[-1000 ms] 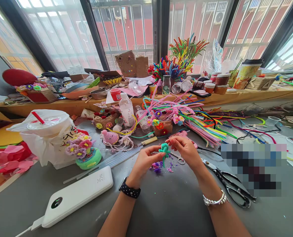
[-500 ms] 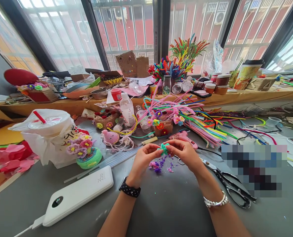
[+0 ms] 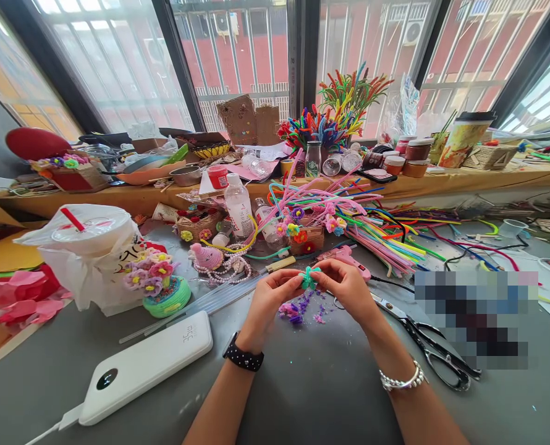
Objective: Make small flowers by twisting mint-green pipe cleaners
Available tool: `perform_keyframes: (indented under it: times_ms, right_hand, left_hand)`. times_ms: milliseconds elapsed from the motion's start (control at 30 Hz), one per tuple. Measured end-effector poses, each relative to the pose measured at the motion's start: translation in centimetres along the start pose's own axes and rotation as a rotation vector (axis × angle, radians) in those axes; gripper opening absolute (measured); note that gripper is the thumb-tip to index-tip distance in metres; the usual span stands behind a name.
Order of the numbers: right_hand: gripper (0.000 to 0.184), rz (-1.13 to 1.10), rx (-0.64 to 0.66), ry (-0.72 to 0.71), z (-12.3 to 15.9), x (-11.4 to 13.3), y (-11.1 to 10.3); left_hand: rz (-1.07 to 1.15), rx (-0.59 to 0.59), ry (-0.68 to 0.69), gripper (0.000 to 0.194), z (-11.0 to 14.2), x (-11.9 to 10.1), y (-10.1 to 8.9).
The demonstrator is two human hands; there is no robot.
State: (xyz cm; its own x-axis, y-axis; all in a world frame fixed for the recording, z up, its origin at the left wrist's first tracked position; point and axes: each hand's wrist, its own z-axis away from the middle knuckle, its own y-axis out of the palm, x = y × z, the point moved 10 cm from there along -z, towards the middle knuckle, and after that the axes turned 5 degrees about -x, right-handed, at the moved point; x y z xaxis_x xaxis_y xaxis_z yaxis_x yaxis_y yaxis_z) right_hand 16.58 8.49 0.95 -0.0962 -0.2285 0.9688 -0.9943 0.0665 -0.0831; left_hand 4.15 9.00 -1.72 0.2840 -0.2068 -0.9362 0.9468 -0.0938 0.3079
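Note:
A small green pipe-cleaner flower [image 3: 309,279] is held up over the grey table between my two hands. My left hand [image 3: 275,293] pinches its left side with thumb and fingertips. On the other side, my right hand [image 3: 346,287] grips it between thumb and fingers. Fingertips hide part of its petals. Below it on the table lie purple and pink fuzzy scraps [image 3: 298,309]. A pink glue gun [image 3: 349,259] rests just behind my right hand, and large black-handled scissors [image 3: 430,346] lie to the right of that wrist.
At left stand a white power bank [image 3: 148,368] with a cable, a bagged drink cup [image 3: 89,259] and a potted fuzzy-flower ornament [image 3: 166,296]. Clear glue sticks [image 3: 210,301] lie nearby. Behind are loose pipe cleaners [image 3: 381,241], a plastic bottle [image 3: 238,207] and a crowded ledge [image 3: 154,196].
The green flower has turned slightly between my fingertips, and its petals show more spread. Both hands stay in nearly the same place.

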Motion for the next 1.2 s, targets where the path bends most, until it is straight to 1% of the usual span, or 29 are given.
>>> perform_keyframes:
  times_ms: [167,300,567,767,1000,1100,1200]
  right_hand:
    - [0.026,-0.063,0.066,0.009,0.2,0.2,0.4]
    - [0.025,-0.08,0.101,0.009,0.2,0.5,0.7]
    - [0.025,-0.108,0.083,0.014,0.1,0.0,0.8]
    - [0.024,-0.049,0.077,-0.018,0.2,0.2,0.9]
    - [0.024,-0.013,0.064,-0.051,0.5,0.7,1.1]
    - [0.025,-0.057,0.071,-0.039,0.5,0.7,1.1]
    - [0.03,-0.139,0.059,0.018,0.3,0.3,0.8]
  left_hand:
    - [0.02,-0.031,0.019,0.02,0.0,-0.2,-0.3]
    - [0.021,-0.034,0.029,0.019,0.0,-0.3,-0.4]
    - [0.02,-0.022,0.051,0.02,0.0,-0.5,-0.1]
    - [-0.017,-0.028,0.068,0.025,0.0,-0.3,-0.1]
    - [-0.043,-0.012,-0.001,0.028,0.0,0.3,-0.2]
    - [-0.047,-0.016,0.002,0.031,0.1,0.0,-0.2]
    - [0.0,-0.032,0.007,0.033,0.1,-0.1,-0.3]
